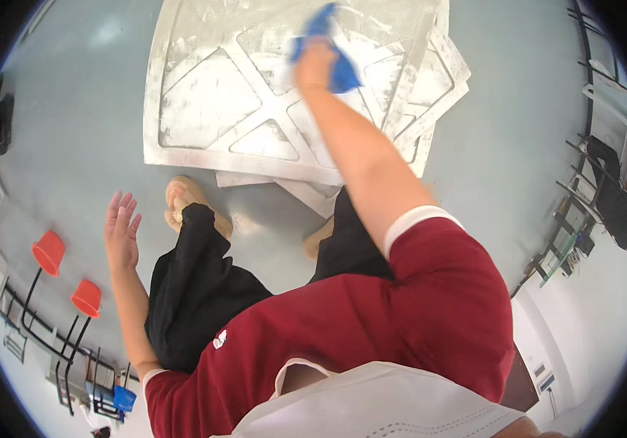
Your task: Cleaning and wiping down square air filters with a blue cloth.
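A large white panel with raised ribs [215, 157] lies at the top centre, its surface smudged with grey. Stretched forward over it, my right hand [315, 67] is closed on a blue cloth [344, 73], which is blurred by motion and lies against the panel. More white panels [441, 80] are stacked beneath, their corners sticking out at odd angles on the right and near sides. My left hand [121, 230] is held off to the left, away from the panels, with its fingers stretched out and nothing in it.
My feet in tan shoes [189, 191] stand at the panels' near edge. Two red plastic containers [49, 253] sit on black metal stands at the left. Black racks [569, 212] with a dark cloth line the right side. Grey floor [94, 95] surrounds the stack.
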Motion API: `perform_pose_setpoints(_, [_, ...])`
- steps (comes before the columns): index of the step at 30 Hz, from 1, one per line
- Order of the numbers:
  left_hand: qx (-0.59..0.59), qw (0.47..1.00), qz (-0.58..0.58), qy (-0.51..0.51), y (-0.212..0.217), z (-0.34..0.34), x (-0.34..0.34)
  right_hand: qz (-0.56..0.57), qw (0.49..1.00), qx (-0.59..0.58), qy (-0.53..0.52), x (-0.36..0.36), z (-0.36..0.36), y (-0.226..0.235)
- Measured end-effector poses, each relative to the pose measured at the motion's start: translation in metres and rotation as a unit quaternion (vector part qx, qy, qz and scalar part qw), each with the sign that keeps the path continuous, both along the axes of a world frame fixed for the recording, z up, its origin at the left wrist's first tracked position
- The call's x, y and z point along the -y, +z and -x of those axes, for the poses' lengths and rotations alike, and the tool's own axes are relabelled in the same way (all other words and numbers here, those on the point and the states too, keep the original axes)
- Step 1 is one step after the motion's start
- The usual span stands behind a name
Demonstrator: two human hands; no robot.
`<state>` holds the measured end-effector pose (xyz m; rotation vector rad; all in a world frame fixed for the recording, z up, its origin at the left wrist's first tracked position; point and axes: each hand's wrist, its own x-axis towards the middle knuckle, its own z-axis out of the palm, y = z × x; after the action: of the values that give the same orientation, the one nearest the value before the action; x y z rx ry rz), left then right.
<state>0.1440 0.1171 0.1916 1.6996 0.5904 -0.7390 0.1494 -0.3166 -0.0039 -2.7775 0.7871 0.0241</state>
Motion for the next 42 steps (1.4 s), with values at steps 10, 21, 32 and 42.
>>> perform_pose_setpoints(10, [-0.022,1.0,-0.009,0.003,-0.006,-0.011,0.002,-0.097,0.906,0.33,-0.246,0.108,0.03,0.052])
perform_pose_setpoints(21, [-0.035,0.999,0.005,0.005,0.002,0.025,0.012,-0.088,0.981,0.113,-0.134,0.159,0.049,0.011])
perform_pose_setpoints(32, [-0.018,0.999,-0.026,0.031,0.022,0.057,0.03,-0.143,0.988,0.028,0.057,0.019,-0.064,0.001])
perform_pose_setpoints(42, [0.051,0.991,-0.031,-0.116,0.003,-0.035,0.086,-0.098,0.952,0.049,-0.286,0.074,-0.006,0.026])
